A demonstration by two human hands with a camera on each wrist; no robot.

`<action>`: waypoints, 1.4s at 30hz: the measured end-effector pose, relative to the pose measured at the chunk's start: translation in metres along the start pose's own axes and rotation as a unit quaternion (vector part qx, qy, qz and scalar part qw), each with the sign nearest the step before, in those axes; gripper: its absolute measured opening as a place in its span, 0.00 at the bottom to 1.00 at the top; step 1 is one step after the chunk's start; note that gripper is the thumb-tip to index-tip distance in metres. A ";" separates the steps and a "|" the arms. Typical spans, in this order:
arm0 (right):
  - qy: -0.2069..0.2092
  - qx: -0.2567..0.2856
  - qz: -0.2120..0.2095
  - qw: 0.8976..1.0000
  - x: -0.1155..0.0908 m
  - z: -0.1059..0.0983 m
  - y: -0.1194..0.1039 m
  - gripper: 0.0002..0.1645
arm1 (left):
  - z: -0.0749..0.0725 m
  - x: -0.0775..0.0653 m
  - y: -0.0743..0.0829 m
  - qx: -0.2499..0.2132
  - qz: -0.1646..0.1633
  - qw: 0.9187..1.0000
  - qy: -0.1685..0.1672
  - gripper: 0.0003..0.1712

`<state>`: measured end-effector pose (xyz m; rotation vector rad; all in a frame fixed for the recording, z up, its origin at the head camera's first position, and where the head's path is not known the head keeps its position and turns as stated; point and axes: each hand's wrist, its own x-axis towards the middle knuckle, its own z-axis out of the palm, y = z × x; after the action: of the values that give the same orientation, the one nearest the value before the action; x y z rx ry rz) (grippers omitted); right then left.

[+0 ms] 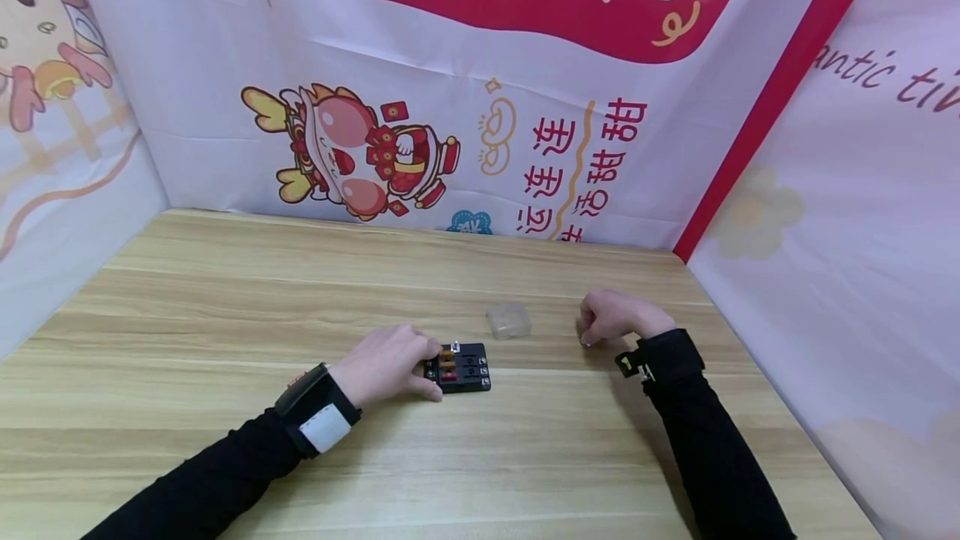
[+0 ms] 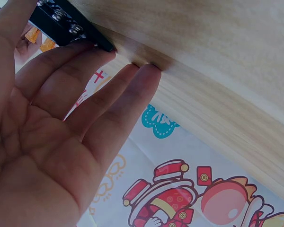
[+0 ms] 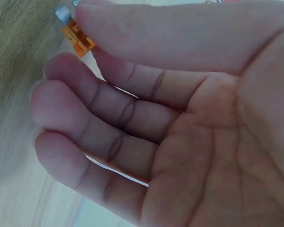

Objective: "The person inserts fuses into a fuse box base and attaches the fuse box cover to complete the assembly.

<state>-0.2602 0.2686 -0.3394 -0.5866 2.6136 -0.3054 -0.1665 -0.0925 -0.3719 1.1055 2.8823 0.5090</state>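
A black fuse block (image 1: 471, 369) lies flat on the table, with orange and red blade fuses (image 1: 448, 375) in its left part. My left hand (image 1: 386, 363) holds the block's left end between thumb and fingers. In the left wrist view, two fingertips touch the edge of the block (image 2: 68, 28), and the other two rest on the wood. To the right, my right hand (image 1: 618, 315) is low over the table, apart from the block. Its thumb and index finger pinch an orange blade fuse (image 3: 79, 39) with metal prongs; the other fingers are curled loosely.
A small clear plastic cover (image 1: 509, 320) sits on the wooden table (image 1: 300, 290) behind the fuse block, between the two hands. Printed cloth (image 1: 420, 40) hangs along the table's back edge and both sides.
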 end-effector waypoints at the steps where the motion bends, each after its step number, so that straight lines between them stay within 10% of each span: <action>1: -0.003 0.002 0.005 1.000 0.000 0.000 0.000 0.13 | 0.000 0.000 0.000 0.001 0.000 1.000 -0.001 0.21; 42: 0.025 0.009 -0.047 0.999 -0.002 -0.002 -0.010 0.09 | 0.001 -0.001 -0.002 -0.004 -0.001 1.000 -0.002 0.21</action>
<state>-0.2559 0.2611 -0.3343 -0.7052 2.6322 -0.3781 -0.1666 -0.0941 -0.3737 1.1013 2.8744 0.5183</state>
